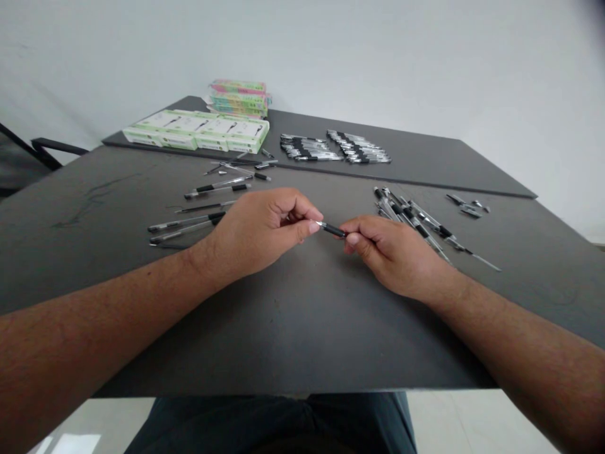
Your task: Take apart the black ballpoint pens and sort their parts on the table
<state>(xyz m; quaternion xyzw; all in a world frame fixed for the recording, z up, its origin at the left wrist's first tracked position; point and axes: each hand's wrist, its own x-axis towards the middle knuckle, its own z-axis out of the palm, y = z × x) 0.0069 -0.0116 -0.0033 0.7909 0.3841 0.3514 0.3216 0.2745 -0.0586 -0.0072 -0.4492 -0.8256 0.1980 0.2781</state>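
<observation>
A pen [333,230] with a black grip spans the gap between my two hands, above the middle of the dark table [302,328]. My left hand [271,230] pinches its silvery tip end between thumb and forefinger. At the other end, the thumb and fingers of my right hand [394,252] are closed round the pen, hiding that part of it. Loose pens and pen parts [182,226] lie beside my left wrist. Just beyond my right hand is a loose pile of pens [416,217] with black grips.
Two neat rows of pens, a left one [309,148] and a right one [359,148], lie on the raised back board [425,151]. White-green boxes [196,131] and a colourful box stack [239,99] stand at the back left. Small pen parts [469,207] lie at the right.
</observation>
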